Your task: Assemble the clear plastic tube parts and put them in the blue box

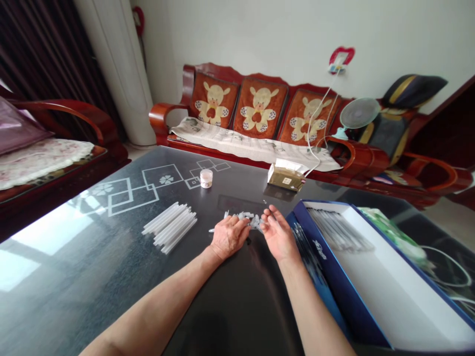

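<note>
Many small translucent plastic pieces [247,218] lie heaped mid-frame; a bundle of white plastic sticks [169,227] sits left of them, and more sticks [338,230] lie in the blue box [326,277] at right. My left hand [229,237] rests flat against the heap, fingers spread; my right hand [278,235] curls half open beside it, gripping nothing I can see.

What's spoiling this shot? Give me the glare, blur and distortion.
In the head view, bright glare washes the left of the dark glass table top; the wide lens stretches the forearms and bows the red wooden sofa; the pale sticks in the blue box look smeared, while the left hand and right hand look fairly sharp.
</note>
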